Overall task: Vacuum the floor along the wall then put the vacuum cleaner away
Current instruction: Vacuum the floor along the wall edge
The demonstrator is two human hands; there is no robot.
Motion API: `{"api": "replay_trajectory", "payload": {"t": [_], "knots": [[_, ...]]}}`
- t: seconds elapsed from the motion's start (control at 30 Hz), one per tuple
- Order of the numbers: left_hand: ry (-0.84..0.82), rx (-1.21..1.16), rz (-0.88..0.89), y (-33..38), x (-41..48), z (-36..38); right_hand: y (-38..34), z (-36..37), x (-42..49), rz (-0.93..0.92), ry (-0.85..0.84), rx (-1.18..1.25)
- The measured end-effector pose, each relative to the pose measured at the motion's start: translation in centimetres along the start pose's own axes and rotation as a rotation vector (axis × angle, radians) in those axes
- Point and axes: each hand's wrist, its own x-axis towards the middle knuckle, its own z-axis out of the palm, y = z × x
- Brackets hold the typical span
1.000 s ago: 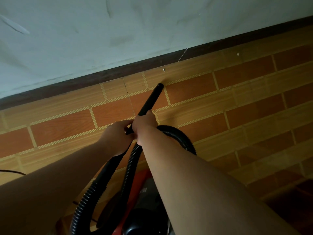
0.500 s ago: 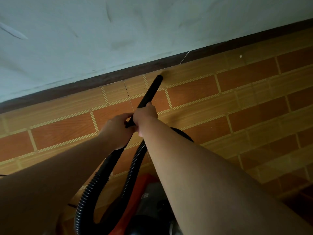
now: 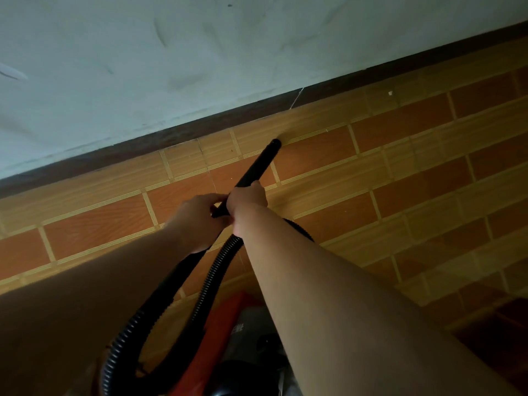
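Vacuum (image 3: pixel 225 324): red body on the floor (image 3: pixel 371 172), bottom centre, between the forearms. Black hose (image 3: pixel 211 278) loops up from it to the tube (image 3: pixel 260 164). Tube tip points down at a tile near the dark skirting (image 3: pixel 143 144) below the wall (image 3: pixel 200 52). Right hand (image 3: pixel 247 198) grips the tube; left hand (image 3: pixel 197 218) holds it just behind, touching the right.

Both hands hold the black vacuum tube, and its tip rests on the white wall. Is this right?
No. The head view shows the left hand and right hand holding the vacuum tube, but its tip lies at the floor tiles, short of the skirting, not on the white wall.
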Motion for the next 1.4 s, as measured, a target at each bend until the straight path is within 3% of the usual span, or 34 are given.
{"api": "replay_trajectory", "payload": {"t": [0.2,0.4,0.6,0.73,1.23,1.4], "knots": [[0.015,0.046,0.067,4.9,1.6,0.7,-1.6,-5.6,1.1,0.0,-0.078,0.256],[0.048,0.104,0.076,9.3,2.8,3.1,-2.8,-10.0,2.3,0.128,0.008,0.369],[0.077,0.186,0.07,11.9,3.3,4.2,-3.1,-12.9,3.5,0.096,-0.103,0.36],[0.101,0.248,0.065,12.9,2.8,4.7,-2.7,-13.5,3.9,0.067,-0.09,0.296],[0.063,0.178,0.008,14.9,0.9,7.8,-1.2,-15.6,5.4,0.008,-0.135,0.143],[0.126,0.181,0.023,15.1,3.1,6.8,-4.0,-15.2,6.2,-0.024,-0.169,0.139]]}}
